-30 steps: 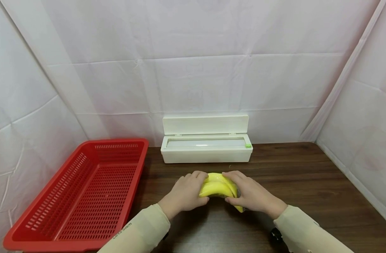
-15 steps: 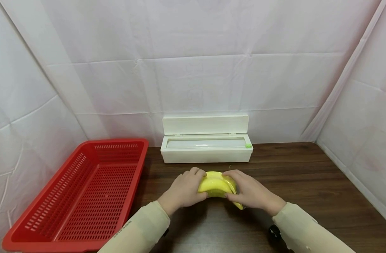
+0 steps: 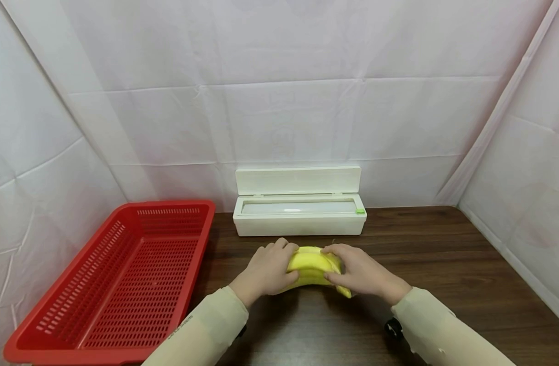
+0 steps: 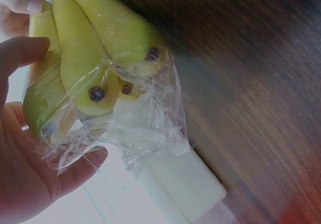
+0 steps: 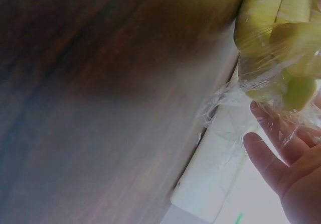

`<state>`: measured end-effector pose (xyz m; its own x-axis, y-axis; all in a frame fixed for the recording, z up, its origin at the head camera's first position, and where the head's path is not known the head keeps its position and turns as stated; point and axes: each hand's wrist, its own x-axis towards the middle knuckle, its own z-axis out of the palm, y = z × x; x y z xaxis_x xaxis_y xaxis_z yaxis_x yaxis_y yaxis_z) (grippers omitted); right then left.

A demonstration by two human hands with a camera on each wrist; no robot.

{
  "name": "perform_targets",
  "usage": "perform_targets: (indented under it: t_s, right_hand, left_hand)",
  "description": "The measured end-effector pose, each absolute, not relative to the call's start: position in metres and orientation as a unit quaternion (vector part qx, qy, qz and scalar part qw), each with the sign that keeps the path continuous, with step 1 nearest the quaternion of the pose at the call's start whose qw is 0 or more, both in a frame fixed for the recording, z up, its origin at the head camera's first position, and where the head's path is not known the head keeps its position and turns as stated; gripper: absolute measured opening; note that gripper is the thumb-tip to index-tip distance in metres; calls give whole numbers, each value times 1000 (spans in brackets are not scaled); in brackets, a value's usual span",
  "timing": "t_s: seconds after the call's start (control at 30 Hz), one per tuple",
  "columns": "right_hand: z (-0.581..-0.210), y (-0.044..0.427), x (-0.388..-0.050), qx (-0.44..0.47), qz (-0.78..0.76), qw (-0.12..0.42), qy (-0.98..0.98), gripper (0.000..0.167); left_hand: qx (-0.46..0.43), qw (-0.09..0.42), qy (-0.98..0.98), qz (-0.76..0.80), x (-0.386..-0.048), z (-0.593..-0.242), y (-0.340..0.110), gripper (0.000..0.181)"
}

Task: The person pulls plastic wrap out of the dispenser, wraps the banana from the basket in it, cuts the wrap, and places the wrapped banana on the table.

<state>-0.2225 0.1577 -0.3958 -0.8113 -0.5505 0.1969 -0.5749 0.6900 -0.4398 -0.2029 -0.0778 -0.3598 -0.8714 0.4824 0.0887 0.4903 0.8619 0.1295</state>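
Observation:
A bunch of yellow bananas (image 3: 312, 262) is held between both hands above the dark wooden table, in the middle of the head view. My left hand (image 3: 267, 269) grips its left end, thumb on the near side and fingers over the far side. At the right end, my right hand (image 3: 363, 272) holds it the same way. Clear plastic wrap (image 4: 145, 128) covers the bananas, bunched and crinkled past their dark tips in the left wrist view. Loose wrap (image 5: 220, 103) also hangs by the right fingers in the right wrist view. The bunch's underside is hidden from the head camera.
Behind the hands stands a long white wrap dispenser box (image 3: 299, 226), its lid (image 3: 297, 181) raised and a green slider (image 3: 360, 211) at its right. A red slotted basket (image 3: 194, 284) sits on the left. White cloth walls (image 3: 279, 117) enclose the wooden table (image 3: 444, 264).
Both hands have shifted slightly away from the person and turned the bunch a little. More of a lower banana now shows beside the left thumb. Basket and box have stayed put.

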Motion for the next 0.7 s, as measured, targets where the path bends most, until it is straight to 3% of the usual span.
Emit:
perform_targets:
  t_s: [0.7]
  right_hand:
    - [-392,156,-235,290,267,4,-919,43]
  left_hand:
    - [-238,12,-968,-81,-214,-358,-75,35]
